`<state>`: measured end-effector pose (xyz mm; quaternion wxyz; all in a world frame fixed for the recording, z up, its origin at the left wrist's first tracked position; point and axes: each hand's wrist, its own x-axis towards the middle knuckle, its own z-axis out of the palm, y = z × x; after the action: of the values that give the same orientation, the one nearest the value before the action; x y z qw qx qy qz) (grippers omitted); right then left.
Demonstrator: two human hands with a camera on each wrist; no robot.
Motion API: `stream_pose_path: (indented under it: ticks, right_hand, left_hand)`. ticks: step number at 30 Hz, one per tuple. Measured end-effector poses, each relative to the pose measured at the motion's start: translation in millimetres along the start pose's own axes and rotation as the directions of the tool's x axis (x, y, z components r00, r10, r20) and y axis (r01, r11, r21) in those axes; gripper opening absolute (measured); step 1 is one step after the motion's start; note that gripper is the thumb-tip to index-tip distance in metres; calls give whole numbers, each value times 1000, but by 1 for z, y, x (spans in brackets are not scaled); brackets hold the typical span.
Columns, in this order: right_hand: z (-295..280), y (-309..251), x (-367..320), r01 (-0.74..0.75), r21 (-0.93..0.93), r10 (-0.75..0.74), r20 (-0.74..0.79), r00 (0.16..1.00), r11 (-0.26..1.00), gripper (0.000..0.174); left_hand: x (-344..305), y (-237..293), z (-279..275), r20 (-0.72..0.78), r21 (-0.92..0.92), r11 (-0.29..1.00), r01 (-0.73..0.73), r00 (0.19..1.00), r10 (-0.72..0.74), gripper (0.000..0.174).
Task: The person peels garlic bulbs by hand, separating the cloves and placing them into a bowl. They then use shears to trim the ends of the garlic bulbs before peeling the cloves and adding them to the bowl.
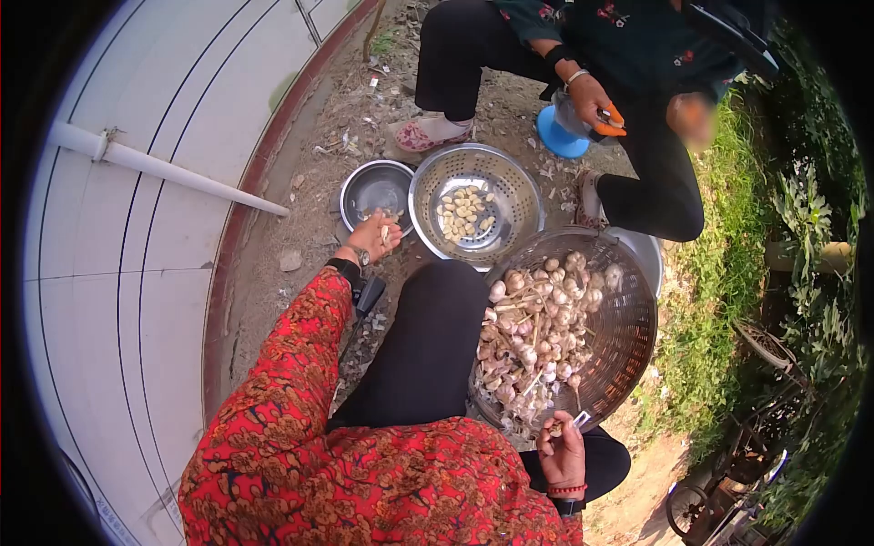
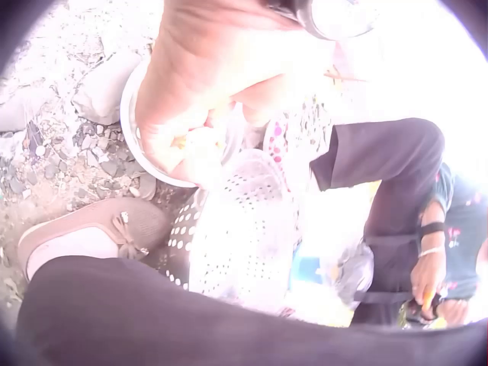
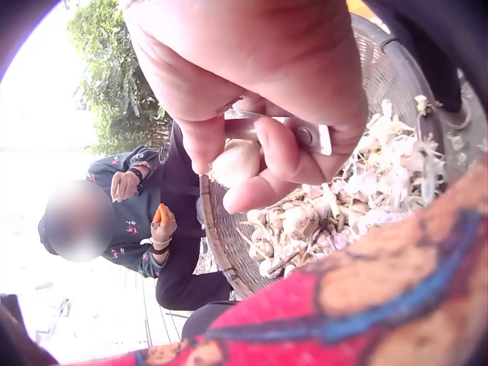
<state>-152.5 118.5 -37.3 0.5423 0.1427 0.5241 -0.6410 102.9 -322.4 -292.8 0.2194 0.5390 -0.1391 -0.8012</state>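
Observation:
My left hand (image 1: 375, 238) is over the near rim of a small metal bowl (image 1: 357, 182). Its fingers curl about a pale garlic clove (image 1: 385, 234), washed out by glare in the left wrist view. By the basket's near edge, my right hand (image 1: 563, 452) grips a small knife (image 3: 306, 137) with a metal rivet. That hand's thumb and fingers also pinch a whitish piece of garlic (image 3: 236, 163). Whole garlic bulbs (image 1: 537, 323), stalks and loose skins fill much of the woven basket (image 1: 628, 346). Peeled cloves (image 1: 464, 211) lie in a perforated metal colander (image 1: 521, 182).
Another person (image 1: 628, 36) sits opposite, with orange-tipped fingers, close to a blue stool-like object (image 1: 557, 136). A metal basin (image 1: 645, 255) shows behind the basket. At left stands a white wall with a pipe (image 1: 164, 164); plants (image 1: 710, 300) grow at right.

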Motion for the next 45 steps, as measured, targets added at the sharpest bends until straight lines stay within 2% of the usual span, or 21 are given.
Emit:
stream_pose_path:
  ticks: [1,4,7,11,14,17,18,21,22,25,28,31,32,35,39,41,43,45]
  right_hand:
    - [0,1,-3,5,-4,-5,11,1000,1000,27]
    - [-4,2,-13,34,5,-34,31,999,999,27]
    - [-10,6,-21,72,28,-73,47,996,997,26]
    - [-15,16,-27,82,41,-84,55,995,996,26]
    - [-14,19,-32,72,21,-73,51,996,997,25]
    - [-21,21,-35,83,2,-83,65,994,997,26]
    - [-24,22,-36,89,1,-89,68,994,996,26]
    - [-29,21,-42,115,7,-115,72,991,993,25]
    - [-31,21,-42,119,22,-120,80,990,993,25]
    - [-34,25,-44,124,61,-129,86,988,990,26]
    - [-29,24,-41,117,104,-128,106,986,988,28]
    - [-22,16,-36,74,132,-92,135,987,989,30]
    - [-23,13,-32,61,154,-87,169,982,986,33]
    - [-13,2,-26,64,134,-95,247,964,989,32]
    - [14,-9,-21,128,71,-144,304,942,989,31]
    - [39,-14,-28,146,71,-160,287,944,987,31]
    - [44,-13,-26,130,93,-156,372,915,987,31]
    - [55,-12,-34,191,42,-195,315,929,981,32]
  left_hand:
    - [-6,11,-1,-26,-80,996,-35,999,33,48]
    - [-13,31,-7,-154,-100,984,-147,979,131,43]
    - [-19,36,-24,-183,-90,971,-220,962,201,42]
    - [-32,34,-42,-130,-187,943,-276,958,255,31]
    - [-41,43,-37,-140,-170,933,-316,945,294,30]
    - [-67,62,-17,-61,-105,922,-372,928,367,36]
    - [-75,68,-9,-58,-122,925,-360,933,356,42]
    - [-70,78,-8,-74,-187,925,-332,943,324,35]
    - [-68,79,-9,-43,-187,924,-334,942,332,40]
    - [-73,79,-4,-116,-57,919,-391,917,383,39]
    - [-86,81,8,-115,31,846,-532,839,531,37]
    - [-123,88,35,5,-93,790,-606,793,609,33]
    - [-148,86,53,43,-90,753,-652,753,657,29]
    - [-224,73,102,279,7,668,-744,643,713,27]
    - [-303,27,158,625,188,596,-781,563,540,20]
    - [-317,-5,174,775,272,589,-761,535,335,18]
    - [-329,-40,189,850,302,662,-686,509,139,20]
    - [-331,-72,200,898,329,560,-760,435,63,24]
